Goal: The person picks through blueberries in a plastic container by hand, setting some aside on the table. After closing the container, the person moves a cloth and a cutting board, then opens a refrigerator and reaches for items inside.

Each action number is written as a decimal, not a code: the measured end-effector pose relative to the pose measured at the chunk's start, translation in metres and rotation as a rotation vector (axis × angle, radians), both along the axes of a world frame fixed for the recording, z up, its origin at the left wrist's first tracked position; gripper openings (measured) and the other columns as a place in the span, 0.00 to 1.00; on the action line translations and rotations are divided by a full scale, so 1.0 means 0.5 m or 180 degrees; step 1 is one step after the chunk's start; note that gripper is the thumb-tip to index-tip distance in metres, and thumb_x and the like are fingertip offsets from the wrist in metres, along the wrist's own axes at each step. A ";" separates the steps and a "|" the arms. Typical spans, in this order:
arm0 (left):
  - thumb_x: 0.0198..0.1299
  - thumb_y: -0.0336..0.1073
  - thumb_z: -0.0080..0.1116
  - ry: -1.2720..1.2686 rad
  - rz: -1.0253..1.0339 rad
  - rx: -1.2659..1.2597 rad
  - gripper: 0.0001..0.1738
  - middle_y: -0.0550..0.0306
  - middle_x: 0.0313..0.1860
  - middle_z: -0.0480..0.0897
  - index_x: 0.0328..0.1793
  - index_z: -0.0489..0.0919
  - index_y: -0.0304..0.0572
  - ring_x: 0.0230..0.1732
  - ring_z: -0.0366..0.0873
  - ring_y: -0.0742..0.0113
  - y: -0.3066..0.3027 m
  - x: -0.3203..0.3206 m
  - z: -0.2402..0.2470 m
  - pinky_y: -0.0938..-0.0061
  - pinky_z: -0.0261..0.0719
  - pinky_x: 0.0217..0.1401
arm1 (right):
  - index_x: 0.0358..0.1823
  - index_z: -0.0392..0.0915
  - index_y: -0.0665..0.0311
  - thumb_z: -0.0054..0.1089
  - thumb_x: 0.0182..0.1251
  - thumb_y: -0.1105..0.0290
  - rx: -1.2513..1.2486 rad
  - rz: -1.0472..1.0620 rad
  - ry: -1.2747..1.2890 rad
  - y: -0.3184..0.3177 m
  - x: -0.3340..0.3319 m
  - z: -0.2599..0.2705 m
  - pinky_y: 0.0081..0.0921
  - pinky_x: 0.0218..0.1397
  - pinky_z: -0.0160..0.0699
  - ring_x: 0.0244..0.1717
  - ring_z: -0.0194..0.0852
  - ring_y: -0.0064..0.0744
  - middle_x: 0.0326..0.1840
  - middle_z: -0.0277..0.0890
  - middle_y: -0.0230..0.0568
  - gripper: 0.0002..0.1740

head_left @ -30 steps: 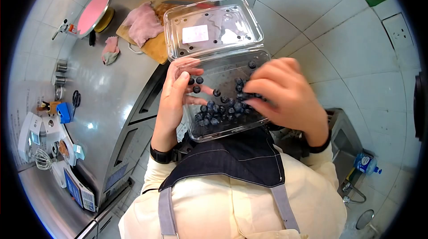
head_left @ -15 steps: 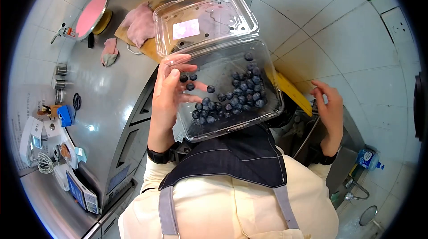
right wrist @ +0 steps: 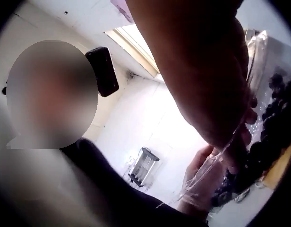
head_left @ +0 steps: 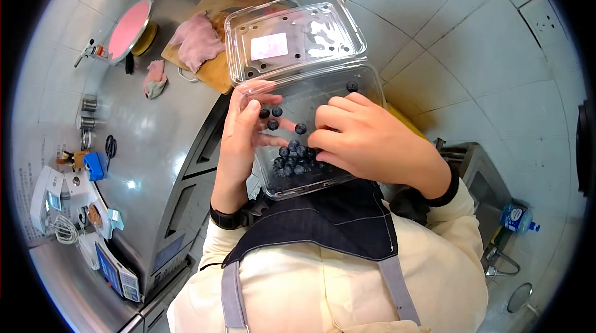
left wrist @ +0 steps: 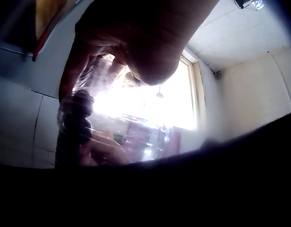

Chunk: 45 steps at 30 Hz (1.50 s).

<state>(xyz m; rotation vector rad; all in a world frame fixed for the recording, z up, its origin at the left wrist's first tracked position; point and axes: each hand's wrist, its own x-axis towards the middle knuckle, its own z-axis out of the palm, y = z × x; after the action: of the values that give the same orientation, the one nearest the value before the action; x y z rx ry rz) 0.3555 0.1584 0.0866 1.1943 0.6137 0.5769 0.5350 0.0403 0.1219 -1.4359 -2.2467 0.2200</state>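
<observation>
A clear plastic box (head_left: 279, 184) with blueberries (head_left: 300, 129) inside is held up in front of the apron, its hinged lid (head_left: 310, 35) folded back. The left hand (head_left: 239, 134) grips the box's left side, thumb at the rim and fingers seen through the plastic. Inside the box, the right hand (head_left: 366, 140) reaches among the berries at the right with bent fingers; its fingertips are partly hidden, and whether they pinch a berry is unclear. The right wrist view shows dark berries (right wrist: 268, 142) beside the right hand (right wrist: 221, 94).
Left of the box, a steel counter (head_left: 143, 140) carries a wooden board (head_left: 217, 75) with a pink cloth (head_left: 197, 41), a pink turntable (head_left: 129, 30), scissors (head_left: 110, 147) and a scale (head_left: 118, 271). At the right are a sink (head_left: 487, 190), a bottle (head_left: 514, 217) and something yellow (head_left: 403, 119) behind the box.
The right hand swung out to the right of the box, over the yellow thing, and is now back inside among the berries. The box tilted up and returned; the left hand kept its grip.
</observation>
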 end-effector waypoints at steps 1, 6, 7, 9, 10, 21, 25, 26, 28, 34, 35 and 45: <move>0.67 0.48 0.43 0.0010 0.0044 0.0012 0.25 0.44 0.54 0.70 0.65 0.65 0.42 0.39 0.81 0.58 -0.002 -0.003 -0.001 0.73 0.83 0.33 | 0.27 0.76 0.59 0.67 0.52 0.68 0.0001 0.0043 -0.0006 0.007 -0.003 -0.003 0.28 0.44 0.66 0.40 0.69 0.32 0.31 0.67 0.31 0.07; 0.68 0.47 0.42 0.0114 0.0247 0.0032 0.24 0.45 0.53 0.70 0.64 0.66 0.43 0.39 0.82 0.60 -0.011 -0.018 -0.012 0.75 0.82 0.33 | 0.33 0.77 0.58 0.69 0.51 0.69 -0.0142 0.0307 -0.0061 0.035 -0.018 -0.021 0.28 0.47 0.65 0.43 0.67 0.32 0.35 0.66 0.31 0.10; 0.68 0.47 0.42 0.0138 0.0267 0.0067 0.23 0.45 0.53 0.70 0.64 0.66 0.43 0.39 0.82 0.61 -0.010 -0.019 -0.012 0.76 0.81 0.33 | 0.33 0.77 0.58 0.69 0.51 0.69 -0.0137 0.0333 -0.0066 0.037 -0.017 -0.020 0.28 0.47 0.65 0.43 0.67 0.32 0.35 0.66 0.31 0.10; 0.68 0.47 0.41 0.0113 0.0319 0.0052 0.23 0.45 0.53 0.70 0.64 0.66 0.43 0.39 0.82 0.61 -0.010 -0.024 -0.010 0.76 0.81 0.33 | 0.34 0.78 0.59 0.69 0.51 0.72 -0.0238 0.0461 0.0389 0.037 -0.011 -0.015 0.30 0.48 0.68 0.44 0.70 0.34 0.37 0.71 0.32 0.09; 0.68 0.47 0.41 0.0096 0.0337 0.0030 0.23 0.45 0.53 0.70 0.64 0.66 0.44 0.38 0.82 0.61 -0.010 -0.027 -0.009 0.76 0.81 0.33 | 0.34 0.78 0.59 0.69 0.51 0.72 -0.0240 0.0481 0.0392 0.036 -0.005 -0.011 0.30 0.48 0.68 0.44 0.70 0.34 0.37 0.71 0.32 0.09; 0.68 0.46 0.42 0.0040 0.0202 0.0019 0.24 0.45 0.53 0.70 0.65 0.65 0.43 0.39 0.82 0.58 -0.011 -0.017 -0.006 0.75 0.81 0.34 | 0.43 0.80 0.62 0.64 0.53 0.79 0.0627 -0.0444 0.0340 0.013 0.047 0.011 0.32 0.42 0.74 0.36 0.76 0.39 0.36 0.79 0.39 0.14; 0.68 0.46 0.42 0.0043 0.0094 0.0029 0.24 0.45 0.53 0.69 0.65 0.64 0.43 0.39 0.81 0.58 -0.011 -0.015 -0.005 0.75 0.81 0.34 | 0.43 0.80 0.61 0.64 0.53 0.78 0.0577 -0.0470 0.0215 0.018 0.034 -0.005 0.32 0.44 0.74 0.38 0.76 0.39 0.37 0.79 0.37 0.14; 0.68 0.46 0.42 0.0043 0.0085 0.0030 0.24 0.45 0.53 0.69 0.65 0.64 0.43 0.39 0.81 0.58 -0.012 -0.015 -0.005 0.75 0.81 0.34 | 0.42 0.79 0.61 0.63 0.54 0.78 0.0784 -0.0557 0.0172 0.023 0.032 -0.009 0.32 0.44 0.73 0.38 0.75 0.38 0.39 0.79 0.37 0.13; 0.68 0.46 0.42 0.0031 0.0100 0.0022 0.24 0.45 0.53 0.69 0.65 0.64 0.43 0.39 0.81 0.58 -0.015 -0.014 -0.004 0.76 0.81 0.34 | 0.42 0.79 0.61 0.63 0.54 0.77 0.0995 -0.0644 0.0124 0.022 0.031 -0.011 0.32 0.44 0.73 0.39 0.75 0.38 0.40 0.78 0.36 0.12; 0.68 0.47 0.42 0.0059 0.0124 -0.0038 0.24 0.45 0.53 0.69 0.65 0.65 0.43 0.38 0.82 0.59 -0.018 -0.016 -0.007 0.76 0.81 0.33 | 0.30 0.81 0.58 0.64 0.48 0.74 0.0041 -0.0132 -0.0045 -0.011 0.038 0.017 0.25 0.43 0.67 0.39 0.68 0.33 0.33 0.67 0.32 0.06; 0.68 0.47 0.42 0.0059 0.0122 -0.0042 0.24 0.45 0.53 0.69 0.65 0.65 0.43 0.38 0.82 0.59 -0.019 -0.016 -0.007 0.76 0.81 0.33 | 0.30 0.81 0.58 0.64 0.48 0.74 0.0037 -0.0134 -0.0045 -0.010 0.035 0.013 0.25 0.43 0.67 0.39 0.68 0.33 0.33 0.67 0.32 0.06; 0.67 0.48 0.42 0.0112 0.0124 -0.0065 0.25 0.45 0.52 0.70 0.65 0.66 0.43 0.37 0.83 0.58 -0.009 -0.024 -0.020 0.76 0.81 0.31 | 0.32 0.75 0.62 0.65 0.47 0.78 -0.0125 -0.0390 0.1029 -0.050 0.062 0.027 0.26 0.43 0.71 0.42 0.73 0.36 0.37 0.73 0.36 0.10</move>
<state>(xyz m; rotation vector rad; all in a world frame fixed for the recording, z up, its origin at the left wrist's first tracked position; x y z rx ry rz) 0.3437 0.1541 0.0768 1.1776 0.6724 0.5823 0.5661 0.0152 0.1354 -1.4373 -1.8985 0.4259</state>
